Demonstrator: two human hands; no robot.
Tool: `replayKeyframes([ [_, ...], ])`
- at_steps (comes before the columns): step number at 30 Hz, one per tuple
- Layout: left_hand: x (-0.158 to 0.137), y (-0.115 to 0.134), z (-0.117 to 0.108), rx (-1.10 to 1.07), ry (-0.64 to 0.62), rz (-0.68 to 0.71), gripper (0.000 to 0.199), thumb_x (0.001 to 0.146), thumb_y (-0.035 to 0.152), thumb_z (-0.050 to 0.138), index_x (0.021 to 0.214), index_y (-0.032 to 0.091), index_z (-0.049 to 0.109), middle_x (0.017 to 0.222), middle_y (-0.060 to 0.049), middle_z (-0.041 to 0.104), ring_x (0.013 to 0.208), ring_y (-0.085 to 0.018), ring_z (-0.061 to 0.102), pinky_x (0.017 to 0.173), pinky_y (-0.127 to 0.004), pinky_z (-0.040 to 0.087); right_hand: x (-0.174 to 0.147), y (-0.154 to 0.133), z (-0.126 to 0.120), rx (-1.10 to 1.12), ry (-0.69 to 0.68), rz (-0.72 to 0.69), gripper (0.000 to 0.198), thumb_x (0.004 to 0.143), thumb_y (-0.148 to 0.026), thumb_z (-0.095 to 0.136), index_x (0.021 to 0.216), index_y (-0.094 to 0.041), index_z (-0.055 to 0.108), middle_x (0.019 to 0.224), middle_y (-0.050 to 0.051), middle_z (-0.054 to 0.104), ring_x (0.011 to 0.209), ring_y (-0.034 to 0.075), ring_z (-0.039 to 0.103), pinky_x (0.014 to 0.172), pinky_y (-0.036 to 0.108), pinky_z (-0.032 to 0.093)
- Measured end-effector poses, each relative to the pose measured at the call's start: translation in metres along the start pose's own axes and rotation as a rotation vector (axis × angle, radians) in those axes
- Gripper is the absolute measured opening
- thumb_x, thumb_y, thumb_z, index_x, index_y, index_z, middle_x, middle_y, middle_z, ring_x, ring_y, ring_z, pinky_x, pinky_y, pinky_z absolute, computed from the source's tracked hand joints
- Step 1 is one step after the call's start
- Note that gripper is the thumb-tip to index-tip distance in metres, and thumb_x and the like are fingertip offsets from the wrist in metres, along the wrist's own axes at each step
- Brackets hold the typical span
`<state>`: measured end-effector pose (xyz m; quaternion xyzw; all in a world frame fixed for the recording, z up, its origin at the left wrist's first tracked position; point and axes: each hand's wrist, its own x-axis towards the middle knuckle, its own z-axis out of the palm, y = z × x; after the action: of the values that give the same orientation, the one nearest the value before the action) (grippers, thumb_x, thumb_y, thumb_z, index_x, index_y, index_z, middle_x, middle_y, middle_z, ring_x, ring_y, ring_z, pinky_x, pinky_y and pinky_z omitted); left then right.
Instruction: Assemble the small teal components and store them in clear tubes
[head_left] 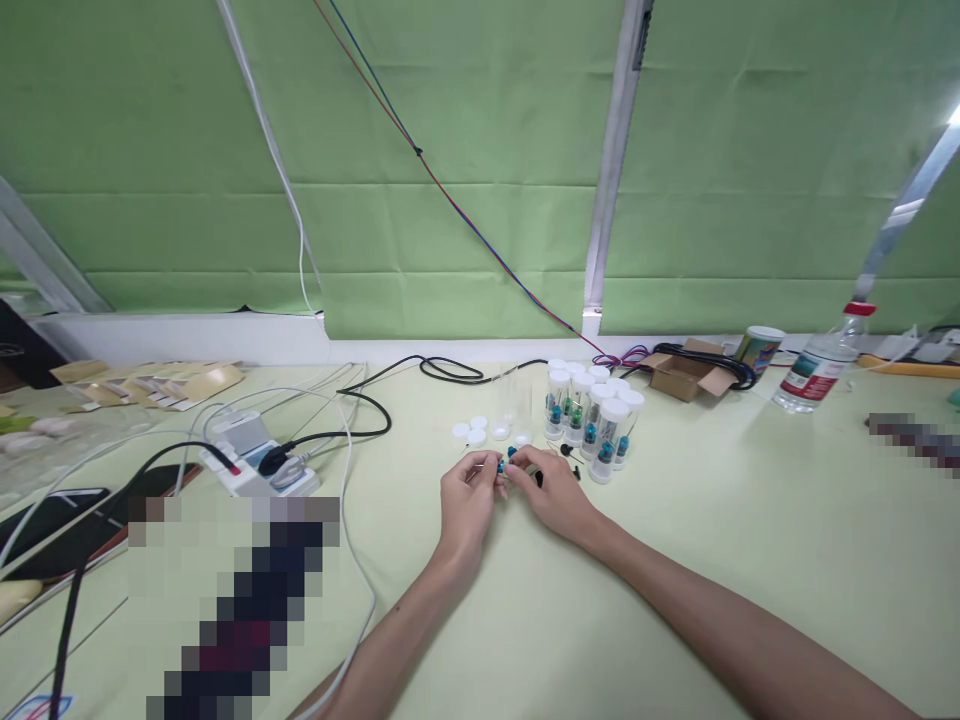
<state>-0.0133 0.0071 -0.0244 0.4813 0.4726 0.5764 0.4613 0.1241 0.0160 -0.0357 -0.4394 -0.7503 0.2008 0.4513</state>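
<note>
My left hand (466, 497) is closed in a pinch on a small blue part (501, 466) at the middle of the table. From the other side my right hand (553, 490) is closed, thumb and fingertips at the same part; its exact grip is too small to tell. Another bit of blue (512, 452) shows just above the right fingertips. Behind the hands stand clear tubes (523, 405) without caps, beside several loose white caps (476, 437). To the right are several clear tubes with white caps (607, 440), holding blue or green pieces. Small black pieces (567, 450) lie near my right hand.
A power strip (259, 470) with cables lies to the left, and a white cable (346, 500) runs past my left forearm. Towards the back right are an open cardboard box (686, 377), a can (759, 350) and a water bottle (821, 365). Green blinds (465, 280) hang behind.
</note>
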Motion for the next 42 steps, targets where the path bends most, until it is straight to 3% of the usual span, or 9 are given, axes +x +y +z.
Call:
replayKeyframes([
  [11, -0.0024, 0.0040, 0.0025, -0.032, -0.042, 0.008, 0.022, 0.078, 0.037, 0.065, 0.079, 0.016, 0.067, 0.063, 0.000, 0.059, 0.054, -0.012, 0.052, 0.060, -0.026, 0.043, 0.0021, -0.0018, -0.0008, -0.029, -0.027, -0.017, 0.045, 0.100, -0.031, 0.038, 0.059, -0.019, 0.052, 0.059, -0.002, 0.063, 0.062, 0.014, 0.057, 0.080, 0.031, 0.038],
  [14, -0.0021, 0.0045, 0.0022, -0.031, -0.026, 0.004, 0.023, 0.078, 0.039, 0.065, 0.080, 0.016, 0.067, 0.064, 0.000, 0.060, 0.055, -0.012, 0.052, 0.061, -0.026, 0.042, 0.0010, -0.0038, -0.0016, -0.024, 0.016, 0.028, 0.039, 0.099, -0.031, 0.040, 0.067, -0.020, 0.057, 0.068, -0.001, 0.067, 0.071, 0.016, 0.060, 0.080, 0.032, 0.039],
  [17, -0.0014, 0.0040, 0.0009, -0.022, 0.005, -0.002, 0.024, 0.078, 0.040, 0.065, 0.082, 0.017, 0.068, 0.064, 0.000, 0.060, 0.056, -0.012, 0.051, 0.061, -0.026, 0.042, -0.0009, -0.0058, -0.0029, 0.005, 0.061, 0.061, 0.016, 0.094, -0.032, 0.051, 0.089, -0.022, 0.062, 0.086, 0.002, 0.070, 0.086, 0.020, 0.062, 0.082, 0.034, 0.041],
  [19, -0.0012, 0.0040, 0.0004, -0.029, 0.014, -0.004, 0.023, 0.078, 0.040, 0.065, 0.082, 0.017, 0.068, 0.062, 0.001, 0.059, 0.056, -0.013, 0.051, 0.061, -0.026, 0.041, -0.0020, -0.0067, -0.0035, 0.038, 0.054, 0.032, 0.011, 0.090, -0.030, 0.058, 0.098, -0.022, 0.060, 0.092, 0.002, 0.070, 0.090, 0.020, 0.062, 0.084, 0.034, 0.042],
  [23, -0.0021, 0.0055, 0.0011, -0.048, 0.002, 0.000, 0.023, 0.078, 0.040, 0.065, 0.077, 0.017, 0.067, 0.061, 0.001, 0.058, 0.056, -0.012, 0.051, 0.060, -0.025, 0.041, -0.0029, -0.0066, -0.0031, 0.081, 0.023, -0.039, 0.011, 0.089, -0.024, 0.057, 0.100, -0.022, 0.057, 0.094, 0.002, 0.068, 0.089, 0.018, 0.062, 0.085, 0.034, 0.043],
  [29, -0.0026, 0.0055, 0.0019, -0.045, -0.003, 0.007, 0.021, 0.078, 0.037, 0.065, 0.077, 0.017, 0.067, 0.059, 0.001, 0.057, 0.055, -0.012, 0.051, 0.060, -0.025, 0.041, -0.0015, -0.0027, -0.0010, 0.053, 0.024, -0.034, 0.005, 0.090, -0.024, 0.056, 0.093, -0.021, 0.058, 0.089, 0.002, 0.069, 0.084, 0.018, 0.062, 0.082, 0.033, 0.042],
  [36, -0.0016, 0.0025, 0.0018, -0.038, -0.022, 0.012, 0.021, 0.076, 0.035, 0.066, 0.081, 0.015, 0.069, 0.067, -0.001, 0.062, 0.053, -0.012, 0.051, 0.058, -0.026, 0.042, -0.0001, -0.0027, -0.0013, -0.018, 0.025, -0.002, 0.026, 0.095, -0.033, 0.048, 0.076, -0.020, 0.060, 0.074, 0.000, 0.067, 0.071, 0.016, 0.058, 0.076, 0.029, 0.040],
  [42, -0.0039, 0.0055, 0.0040, -0.061, -0.047, 0.016, 0.021, 0.076, 0.036, 0.066, 0.077, 0.015, 0.068, 0.060, 0.000, 0.058, 0.052, -0.012, 0.051, 0.058, -0.026, 0.043, 0.0014, -0.0029, -0.0011, -0.077, 0.031, -0.005, 0.046, 0.099, -0.036, 0.040, 0.059, -0.019, 0.053, 0.059, -0.002, 0.060, 0.060, 0.015, 0.055, 0.073, 0.029, 0.039],
])
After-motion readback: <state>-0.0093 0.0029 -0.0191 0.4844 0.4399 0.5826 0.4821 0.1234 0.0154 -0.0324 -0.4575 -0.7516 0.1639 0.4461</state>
